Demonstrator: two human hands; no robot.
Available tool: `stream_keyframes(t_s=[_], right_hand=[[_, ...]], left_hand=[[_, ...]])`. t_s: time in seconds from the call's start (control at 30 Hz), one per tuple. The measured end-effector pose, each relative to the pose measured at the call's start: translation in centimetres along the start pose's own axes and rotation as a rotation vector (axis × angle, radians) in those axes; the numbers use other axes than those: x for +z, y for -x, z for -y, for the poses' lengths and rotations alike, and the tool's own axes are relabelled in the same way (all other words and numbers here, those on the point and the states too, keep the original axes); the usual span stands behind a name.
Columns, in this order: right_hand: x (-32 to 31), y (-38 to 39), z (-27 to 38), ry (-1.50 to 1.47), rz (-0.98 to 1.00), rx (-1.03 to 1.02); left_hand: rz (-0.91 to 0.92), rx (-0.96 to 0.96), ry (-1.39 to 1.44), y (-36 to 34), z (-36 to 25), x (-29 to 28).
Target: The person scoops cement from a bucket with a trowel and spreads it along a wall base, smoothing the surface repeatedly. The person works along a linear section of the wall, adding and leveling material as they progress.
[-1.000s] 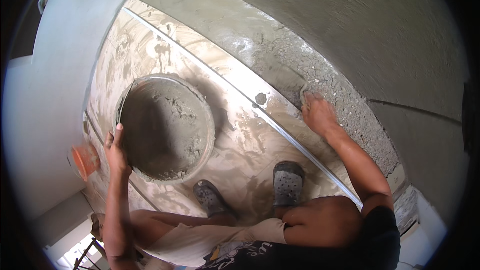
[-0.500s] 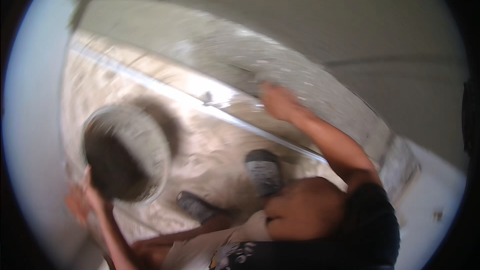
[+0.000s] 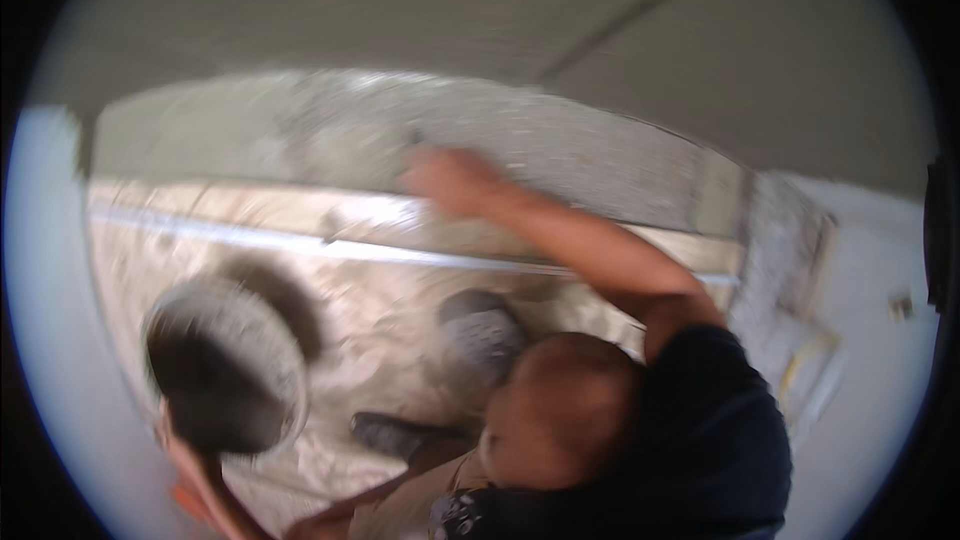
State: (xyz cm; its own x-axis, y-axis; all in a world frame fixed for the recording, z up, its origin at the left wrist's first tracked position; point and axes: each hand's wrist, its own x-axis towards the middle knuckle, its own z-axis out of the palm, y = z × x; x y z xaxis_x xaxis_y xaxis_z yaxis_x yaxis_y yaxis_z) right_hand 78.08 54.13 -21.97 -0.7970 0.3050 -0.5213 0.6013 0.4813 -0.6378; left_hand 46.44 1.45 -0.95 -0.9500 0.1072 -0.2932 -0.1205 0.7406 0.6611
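Note:
My right hand [image 3: 455, 183] is blurred against a band of rough grey mortar [image 3: 600, 165] at the foot of the surface ahead. Its fingers are closed, and a small dark tip shows just beyond them; what they hold is too smeared to name. Wet, shiny mortar lies left of this hand. At the lower left, my left hand [image 3: 180, 445] is beside the near rim of a round bucket [image 3: 285, 360]. Dark shadow covers much of the bucket's inside, and grey residue coats its wall. The left fingers are blurred and partly hidden, so their grip is unclear.
A pale straight strip [image 3: 420, 256] runs across the dirt-smeared floor [image 3: 370, 320] below the mortar band. My shoes [image 3: 482, 332] stand near the bucket. White walls rise at the left [image 3: 50, 320] and right [image 3: 880, 250]. A broad grey surface [image 3: 350, 10] spans the far side.
My right hand has moved left along the mortar band. The whole view has turned, levelling the pale strip. My left hand stays by the bucket's rim.

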Motion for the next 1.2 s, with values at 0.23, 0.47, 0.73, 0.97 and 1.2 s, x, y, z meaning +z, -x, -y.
stream_keyframes(t_s=[0.23,0.47,0.73,0.97,1.2], right_hand=[[-6.9,1.0,0.4,0.161,-0.007,0.092],[-6.0,-1.6,-0.3,0.25,0.119,0.081],[-7.1,2.4,3.1,0.448,-0.112,0.05],[-2.7,-1.2,2.9,0.501,-0.001,-0.102],[-1.0,-6.7,5.4,0.509,0.009,-0.127]], left_hand=[[-0.184,-0.183,0.276,1.5,-1.8,2.1],[-0.254,-0.188,0.296,2.6,-2.0,3.4],[-0.171,-0.159,0.27,2.7,-2.4,2.8],[-0.133,-0.185,0.234,2.2,-1.9,2.1],[-0.219,-0.159,0.253,2.6,-2.1,2.7]])
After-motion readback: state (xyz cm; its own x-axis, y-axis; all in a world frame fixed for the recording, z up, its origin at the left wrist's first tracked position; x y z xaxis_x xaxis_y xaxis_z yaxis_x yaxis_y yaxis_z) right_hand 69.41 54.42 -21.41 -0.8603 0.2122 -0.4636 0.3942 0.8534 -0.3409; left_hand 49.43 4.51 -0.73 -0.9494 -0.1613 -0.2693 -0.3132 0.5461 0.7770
